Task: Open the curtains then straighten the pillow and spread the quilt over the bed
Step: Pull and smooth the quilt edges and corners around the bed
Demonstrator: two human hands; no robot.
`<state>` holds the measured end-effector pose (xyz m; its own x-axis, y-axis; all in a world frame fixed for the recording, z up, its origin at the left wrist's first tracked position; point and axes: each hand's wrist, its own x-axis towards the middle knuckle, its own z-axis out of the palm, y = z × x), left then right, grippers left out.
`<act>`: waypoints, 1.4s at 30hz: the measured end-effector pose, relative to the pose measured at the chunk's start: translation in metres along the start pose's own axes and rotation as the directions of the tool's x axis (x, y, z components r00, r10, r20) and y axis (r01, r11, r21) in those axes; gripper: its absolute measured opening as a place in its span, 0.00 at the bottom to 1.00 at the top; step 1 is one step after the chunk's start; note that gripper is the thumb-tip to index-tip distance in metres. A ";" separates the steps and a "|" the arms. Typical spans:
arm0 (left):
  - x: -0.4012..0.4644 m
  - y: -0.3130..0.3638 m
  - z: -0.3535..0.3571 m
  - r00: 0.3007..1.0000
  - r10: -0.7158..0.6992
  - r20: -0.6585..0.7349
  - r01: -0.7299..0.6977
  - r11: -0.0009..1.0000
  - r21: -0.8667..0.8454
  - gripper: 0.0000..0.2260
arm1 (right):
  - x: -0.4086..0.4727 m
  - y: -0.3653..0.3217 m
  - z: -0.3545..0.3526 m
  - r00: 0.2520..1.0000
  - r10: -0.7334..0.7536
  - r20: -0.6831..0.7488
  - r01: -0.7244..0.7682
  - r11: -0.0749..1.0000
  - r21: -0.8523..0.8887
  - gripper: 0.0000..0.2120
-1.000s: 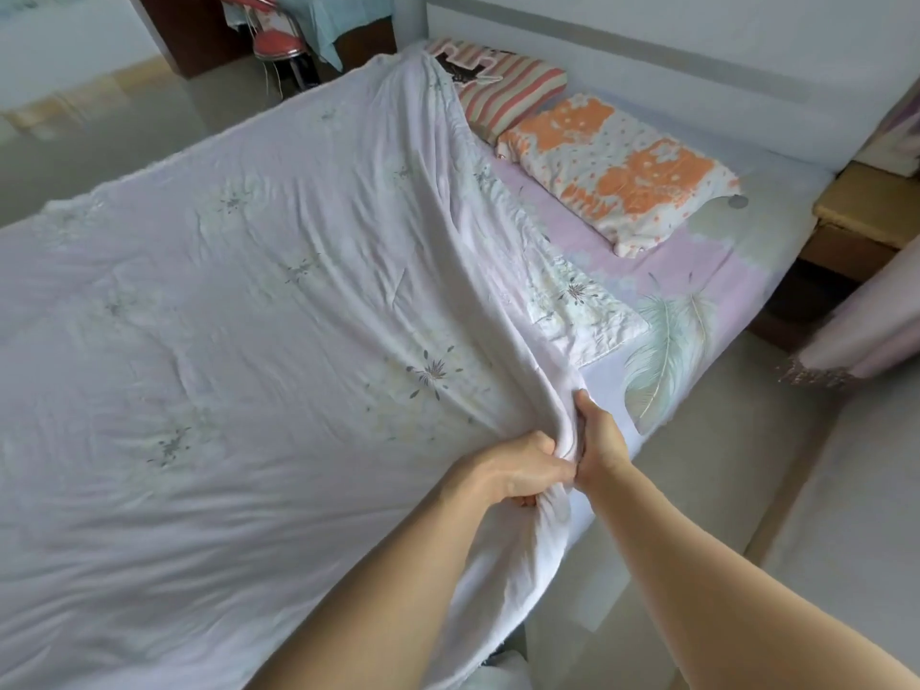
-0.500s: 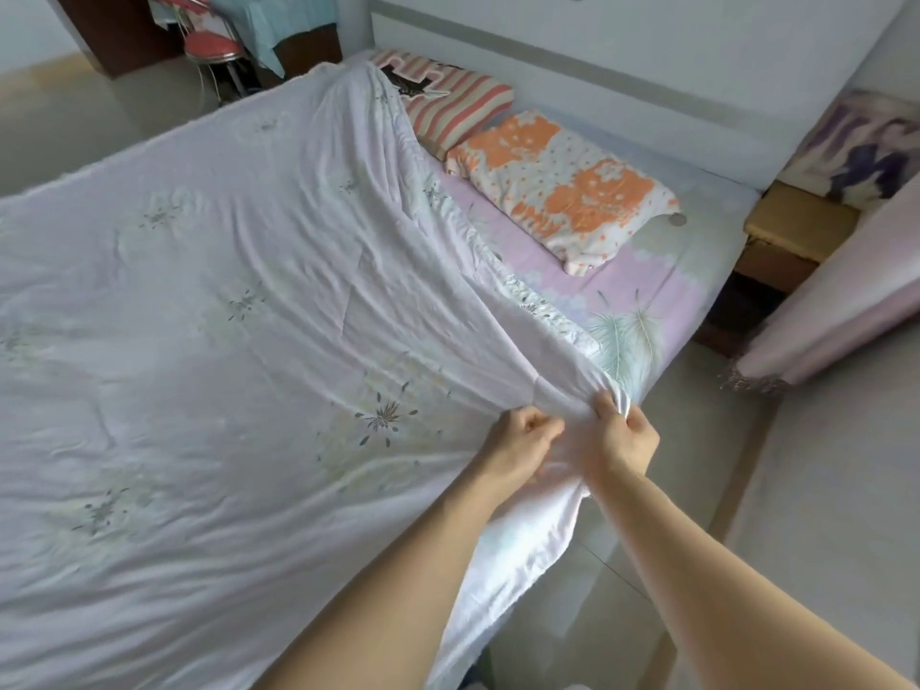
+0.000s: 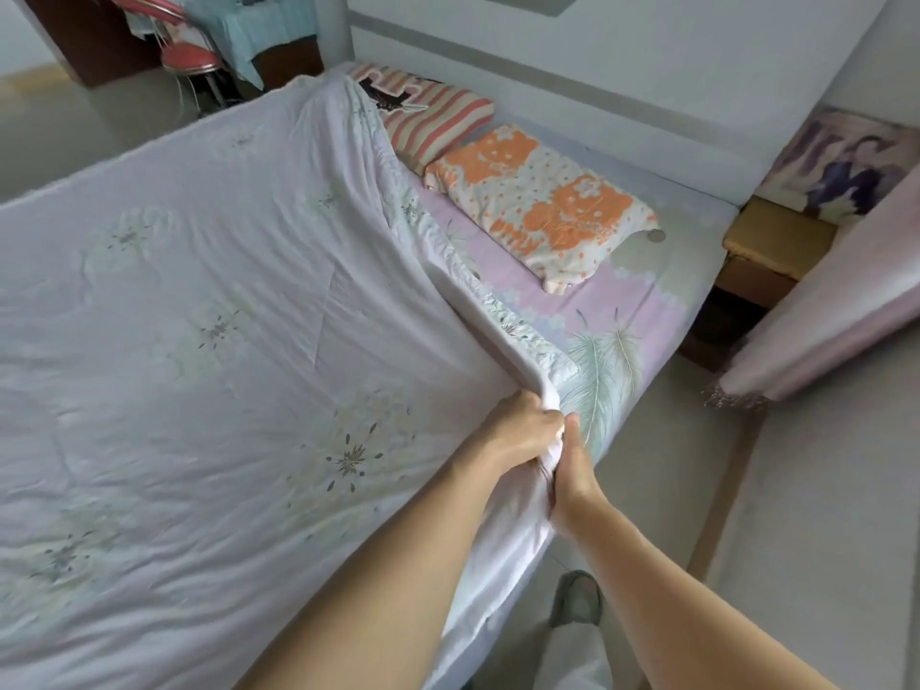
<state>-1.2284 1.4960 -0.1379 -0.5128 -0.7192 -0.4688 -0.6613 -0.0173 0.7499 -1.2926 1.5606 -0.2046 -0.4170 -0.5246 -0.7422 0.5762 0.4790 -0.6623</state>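
quilt (image 3: 209, 331): soft, light, limp | corner being gripped by left hand (image 3: 517, 435) and right hand (image 3: 572, 470), 5 o'clock | hem judged best hold

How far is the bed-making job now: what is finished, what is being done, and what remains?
Done, it seems: the curtain hangs gathered at the right, and the orange pillow lies flat near the headboard. In hand: the left hand and right hand grip the quilt corner at the bed's near side. Left: the top edge is folded over; the corner needs laying flat.
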 end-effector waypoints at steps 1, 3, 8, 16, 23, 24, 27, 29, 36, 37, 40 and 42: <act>0.001 0.001 0.000 1.000 -0.001 0.018 0.001 1.000 -0.005 0.09 | 0.001 -0.008 0.000 0.995 0.081 0.057 -0.083 0.996 0.043 0.34; 0.002 0.002 0.000 0.998 -0.029 0.055 0.031 0.999 -0.041 0.08 | 0.004 -0.029 0.000 0.973 0.174 0.152 -0.190 0.977 0.097 0.34; 0.017 0.013 0.013 0.979 -0.092 0.183 0.093 0.996 0.004 0.04 | 0.030 -0.074 -0.010 0.998 0.070 -0.006 -0.069 0.989 0.128 0.12; 0.053 0.027 0.040 0.937 -0.167 0.307 -0.002 0.876 0.483 0.10 | 0.039 -0.143 -0.039 0.937 0.041 -0.346 0.062 0.958 0.280 0.03; 0.101 0.076 0.028 0.975 -0.204 0.082 0.218 0.852 -0.476 0.17 | 0.056 -0.152 -0.060 0.833 -0.547 -0.081 0.542 0.837 -0.082 0.13; 0.110 0.083 0.028 0.963 -0.267 0.019 0.236 0.814 -0.530 0.22 | 0.059 -0.150 -0.058 0.829 -0.558 0.035 0.559 0.826 -0.078 0.14; 0.135 0.092 0.037 0.911 -0.360 -0.202 0.259 0.880 -0.399 0.24 | 0.068 -0.151 -0.059 0.764 -0.554 0.330 0.624 0.765 -0.160 0.18; 0.143 0.092 0.041 0.883 -0.379 -0.277 0.263 0.889 -0.375 0.18 | 0.079 -0.161 -0.062 0.815 -0.476 0.331 0.549 0.816 -0.179 0.13; 0.142 0.093 0.035 0.868 -0.394 -0.301 0.183 0.819 -0.544 0.10 | 0.124 -0.171 -0.066 0.901 0.261 0.348 -0.141 0.932 -0.335 0.37; 0.142 0.091 0.035 0.872 -0.402 -0.279 0.187 0.801 -0.568 0.09 | 0.126 -0.172 -0.058 0.873 0.307 0.379 -0.191 0.930 -0.315 0.39; 0.139 0.088 0.037 0.895 -0.394 -0.210 0.189 0.761 -0.621 0.11 | 0.127 -0.180 -0.039 0.846 0.324 0.422 -0.273 0.945 -0.178 0.31; 0.139 0.086 0.036 0.899 -0.396 -0.186 0.213 0.768 -0.604 0.12 | 0.134 -0.189 -0.030 0.908 0.239 0.343 -0.212 0.971 -0.113 0.20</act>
<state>-1.3755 1.4196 -0.1554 -0.0975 -0.7688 -0.6320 -0.2861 -0.5866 0.7577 -1.4781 1.4209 -0.1824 0.0000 -0.6036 -0.7973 0.5681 0.6562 -0.4967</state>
